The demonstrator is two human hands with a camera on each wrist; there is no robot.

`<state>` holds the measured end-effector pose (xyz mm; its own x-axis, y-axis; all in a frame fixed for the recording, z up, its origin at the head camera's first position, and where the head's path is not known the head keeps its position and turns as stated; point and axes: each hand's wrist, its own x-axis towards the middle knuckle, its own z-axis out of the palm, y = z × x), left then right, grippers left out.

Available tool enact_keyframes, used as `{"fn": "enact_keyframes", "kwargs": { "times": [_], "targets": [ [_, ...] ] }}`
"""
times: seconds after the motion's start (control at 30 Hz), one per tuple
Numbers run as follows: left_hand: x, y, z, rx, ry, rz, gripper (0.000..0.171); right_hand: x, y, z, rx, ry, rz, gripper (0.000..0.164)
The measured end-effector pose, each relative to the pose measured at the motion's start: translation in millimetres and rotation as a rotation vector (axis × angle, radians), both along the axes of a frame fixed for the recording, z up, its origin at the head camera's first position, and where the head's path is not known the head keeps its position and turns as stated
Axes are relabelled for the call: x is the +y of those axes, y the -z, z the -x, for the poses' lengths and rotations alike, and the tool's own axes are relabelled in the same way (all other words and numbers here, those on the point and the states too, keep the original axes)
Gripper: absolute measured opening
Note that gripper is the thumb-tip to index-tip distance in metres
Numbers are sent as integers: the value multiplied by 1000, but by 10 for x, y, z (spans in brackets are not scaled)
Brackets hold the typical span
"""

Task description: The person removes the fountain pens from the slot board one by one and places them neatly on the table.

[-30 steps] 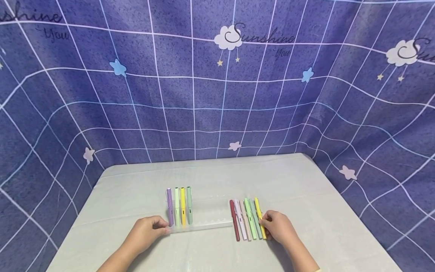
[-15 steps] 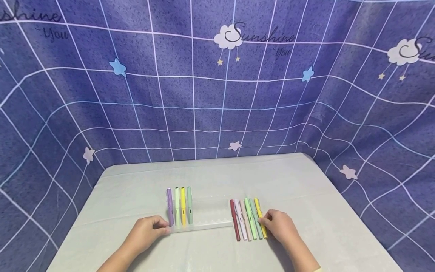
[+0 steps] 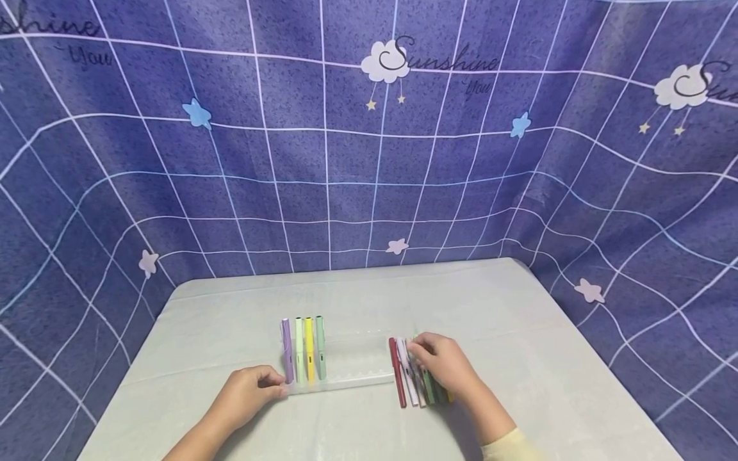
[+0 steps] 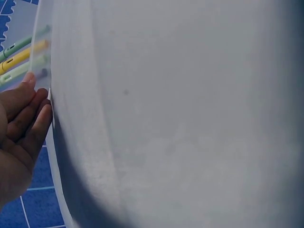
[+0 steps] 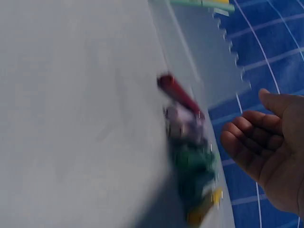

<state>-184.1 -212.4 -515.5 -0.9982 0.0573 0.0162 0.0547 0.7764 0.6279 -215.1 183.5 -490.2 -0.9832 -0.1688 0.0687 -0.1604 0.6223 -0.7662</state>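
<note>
A transparent plastic pen rack [image 3: 363, 383] with a notched edge lies on the table. My left hand [image 3: 248, 394] pinches its front left corner, thumb on the rim in the left wrist view. Purple [image 3: 289, 362], pale green [image 3: 300, 358], yellow [image 3: 310, 352] and green [image 3: 321, 352] pens rest in its left part. Beside its right end lies a row of pens, starting with a dark red pen [image 3: 398, 374] and a lilac pen [image 3: 410, 383]. Over that row hovers my right hand [image 3: 446, 365], loosely curled with nothing in it, partly hiding green pens and a yellow pen [image 5: 204, 206].
A pale cloth covers the table [image 3: 242, 307]. Blue grid-patterned curtain [image 3: 346, 160] with stars and clouds surrounds its back and sides. The rack's right part, between the green pen and the dark red pen, shows bare notches.
My right hand has left the yellow pen at the row's right end and moved left and up over the row. The left hand stays at the rack's corner.
</note>
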Motion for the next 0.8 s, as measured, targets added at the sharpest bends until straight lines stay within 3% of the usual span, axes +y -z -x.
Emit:
{"fn": "enact_keyframes", "kwargs": {
  "times": [0.13, 0.27, 0.8],
  "targets": [
    [2, -7, -5, 5, 1, -3, 15, -251, -28, 44, 6, -151, 44, 36],
    [-1, -10, -8, 17, 3, 1, 15, -497, -6, 88, -4, -219, 33, 40],
    [3, 5, -5, 9, -3, 5, 16, -1194, 144, 200, -168, -300, 219, 38]
  ]
}}
